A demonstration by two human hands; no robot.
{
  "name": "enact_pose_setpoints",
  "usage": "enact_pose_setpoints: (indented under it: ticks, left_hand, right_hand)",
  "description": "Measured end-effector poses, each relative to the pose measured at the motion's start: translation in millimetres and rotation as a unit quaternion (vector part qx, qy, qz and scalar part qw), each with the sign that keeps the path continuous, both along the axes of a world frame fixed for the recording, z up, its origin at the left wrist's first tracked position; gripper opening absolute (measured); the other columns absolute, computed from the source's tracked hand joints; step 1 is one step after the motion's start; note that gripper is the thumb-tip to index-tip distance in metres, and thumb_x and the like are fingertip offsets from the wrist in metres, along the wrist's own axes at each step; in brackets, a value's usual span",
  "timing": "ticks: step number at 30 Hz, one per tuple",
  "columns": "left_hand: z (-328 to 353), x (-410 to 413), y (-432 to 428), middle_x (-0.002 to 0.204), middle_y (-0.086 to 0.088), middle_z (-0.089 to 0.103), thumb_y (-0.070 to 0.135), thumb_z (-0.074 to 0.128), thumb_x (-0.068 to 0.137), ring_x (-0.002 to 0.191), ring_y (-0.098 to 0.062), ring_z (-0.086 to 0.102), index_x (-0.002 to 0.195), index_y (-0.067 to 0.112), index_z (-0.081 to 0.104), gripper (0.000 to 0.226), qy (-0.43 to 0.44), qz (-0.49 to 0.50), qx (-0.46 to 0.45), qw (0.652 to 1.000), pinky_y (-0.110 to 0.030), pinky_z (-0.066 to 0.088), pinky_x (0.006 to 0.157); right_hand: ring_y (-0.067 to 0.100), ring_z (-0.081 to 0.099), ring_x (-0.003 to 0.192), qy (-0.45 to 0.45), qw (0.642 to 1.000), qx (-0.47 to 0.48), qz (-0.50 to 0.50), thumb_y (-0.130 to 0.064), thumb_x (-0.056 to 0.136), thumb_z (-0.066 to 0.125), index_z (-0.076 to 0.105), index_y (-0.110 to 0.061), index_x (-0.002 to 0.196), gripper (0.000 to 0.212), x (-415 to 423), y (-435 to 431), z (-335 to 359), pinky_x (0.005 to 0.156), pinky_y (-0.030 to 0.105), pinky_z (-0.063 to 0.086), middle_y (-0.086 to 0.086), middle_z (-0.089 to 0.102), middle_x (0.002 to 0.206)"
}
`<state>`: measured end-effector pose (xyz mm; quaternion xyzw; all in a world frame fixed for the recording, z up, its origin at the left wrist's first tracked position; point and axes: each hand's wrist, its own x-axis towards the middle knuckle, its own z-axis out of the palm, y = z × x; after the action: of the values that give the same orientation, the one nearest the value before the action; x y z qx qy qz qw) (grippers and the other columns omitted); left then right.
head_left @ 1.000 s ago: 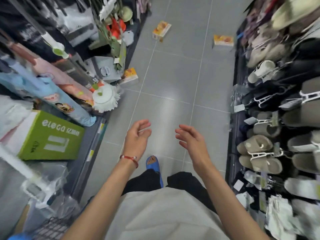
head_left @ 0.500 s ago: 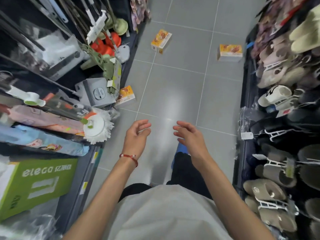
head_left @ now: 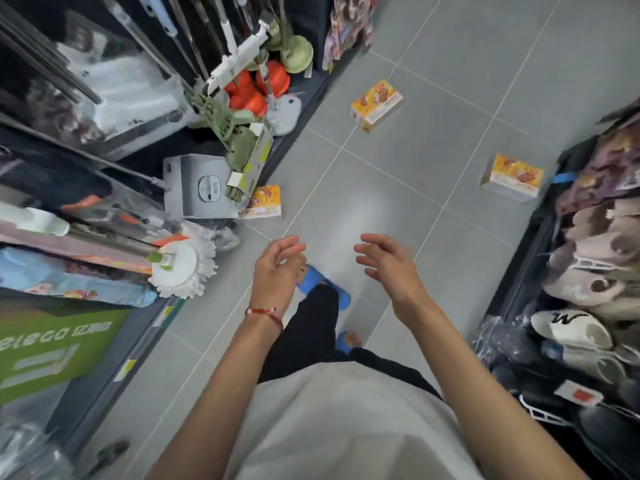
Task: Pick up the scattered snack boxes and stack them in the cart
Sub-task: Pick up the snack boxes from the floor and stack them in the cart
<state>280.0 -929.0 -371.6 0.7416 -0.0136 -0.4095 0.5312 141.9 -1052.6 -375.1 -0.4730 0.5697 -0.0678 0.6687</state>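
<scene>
Both hands hover empty over the grey floor (head_left: 398, 174), left hand (head_left: 277, 271) and right hand (head_left: 388, 268) loosely spread. Three boxes lie ahead: near box (head_left: 264, 202) against the left shelf base, far box (head_left: 375, 105) mid-aisle, right box (head_left: 514, 176) beside the slipper rack (head_left: 595, 258).

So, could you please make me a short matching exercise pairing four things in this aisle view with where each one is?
Things:
1. left hand
2. near snack box
3. far snack box
4. right-side snack box

Places:
A. against the slipper rack
B. open floor, furthest up the aisle
C. empty, above a blue sandal
D. beside the grey carton at the mop shelf

Pairs: 1-C, 2-D, 3-B, 4-A
</scene>
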Motion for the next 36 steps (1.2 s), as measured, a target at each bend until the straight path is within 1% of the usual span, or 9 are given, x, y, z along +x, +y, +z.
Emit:
enact_pose_setpoints:
  ticks: [5,8,12,17,23,26,28,33,36]
  left_hand:
    - [-13,46,-54,0.12,-0.003,0.07,0.006,0.054,0.098,0.111,-0.021,0.066,0.12,0.015,0.064,0.026,0.04,0.046,0.001,0.998,-0.015,0.049,0.072]
    - [-29,77,-77,0.119,-0.003,0.069,0.006,0.054,0.098,0.111,-0.023,0.066,0.115,0.019,0.063,0.024,0.046,0.076,0.002,0.996,-0.016,0.049,0.07]
    - [-42,108,-93,0.119,-0.01,0.067,-0.003,0.05,0.098,0.101,-0.024,0.061,0.112,0.014,0.063,0.025,0.057,0.166,0.004,0.984,-0.007,0.047,0.054]
    - [-67,126,-108,0.114,-0.012,0.064,-0.014,0.04,0.094,0.098,-0.025,0.058,0.112,0.009,0.06,0.035,0.057,0.263,0.028,0.963,-0.006,0.045,0.05]
    - [-112,132,-137,0.109,-0.011,0.068,-0.012,0.043,0.093,0.097,-0.023,0.062,0.11,0.011,0.063,0.034,0.067,0.381,0.066,0.92,-0.007,0.048,0.065]
    - [-147,131,-148,0.099,-0.004,0.071,-0.01,0.05,0.092,0.099,-0.023,0.064,0.105,0.013,0.066,0.03,0.077,0.408,0.079,0.906,-0.032,0.054,0.095]
    - [-178,131,-154,0.096,-0.002,0.071,-0.009,0.051,0.091,0.102,-0.028,0.066,0.103,0.014,0.067,0.03,0.085,0.422,0.09,0.898,-0.045,0.05,0.104]
    - [-273,132,-154,0.1,-0.001,0.073,0.002,0.05,0.094,0.098,-0.021,0.067,0.11,0.014,0.069,0.027,0.111,0.426,0.098,0.892,-0.032,0.047,0.085]
    - [-342,139,-145,0.104,-0.008,0.071,0.003,0.051,0.096,0.098,-0.022,0.065,0.113,0.011,0.067,0.025,0.108,0.408,0.102,0.901,-0.028,0.044,0.084]
  right_hand:
    - [0.017,0.07,0.107,0.033,0.997,-0.004,0.073,-0.017,0.102,0.058,0.067,-0.019,0.126,0.025,60,-53,-2,0.089,0.027,0.051,0.003,0.073,0.12]
    - [0.018,0.07,0.109,0.037,0.994,-0.005,0.106,-0.017,0.103,0.056,0.066,-0.02,0.125,0.025,94,-86,-11,0.094,0.029,0.051,0.001,0.073,0.12]
    - [0.018,0.069,0.107,0.058,0.988,0.008,0.145,-0.015,0.103,0.055,0.067,-0.018,0.125,0.025,138,-118,-24,0.094,0.03,0.052,0.002,0.073,0.12]
    - [0.016,0.069,0.099,0.07,0.971,0.021,0.228,-0.011,0.103,0.056,0.068,-0.013,0.123,0.024,188,-147,-48,0.104,0.037,0.051,0.003,0.074,0.116]
    - [0.019,0.067,0.1,0.087,0.919,0.0,0.384,-0.003,0.103,0.052,0.069,-0.011,0.118,0.024,235,-181,-97,0.1,0.04,0.053,0.001,0.072,0.104]
    - [0.02,0.066,0.098,0.092,0.898,-0.01,0.431,0.001,0.101,0.051,0.069,-0.005,0.12,0.027,249,-194,-133,0.094,0.036,0.054,0.007,0.072,0.103]
    - [0.02,0.066,0.096,0.1,0.89,-0.008,0.445,-0.002,0.1,0.054,0.07,-0.008,0.118,0.025,257,-200,-163,0.087,0.03,0.053,0.011,0.073,0.105]
    - [0.021,0.071,0.101,0.146,0.881,-0.009,0.45,-0.013,0.099,0.058,0.069,-0.017,0.12,0.024,268,-199,-270,0.081,0.025,0.051,0.005,0.074,0.113]
    - [0.017,0.069,0.095,0.156,0.88,-0.007,0.448,-0.014,0.098,0.059,0.069,-0.019,0.121,0.025,272,-192,-347,0.077,0.024,0.049,0.003,0.074,0.111]
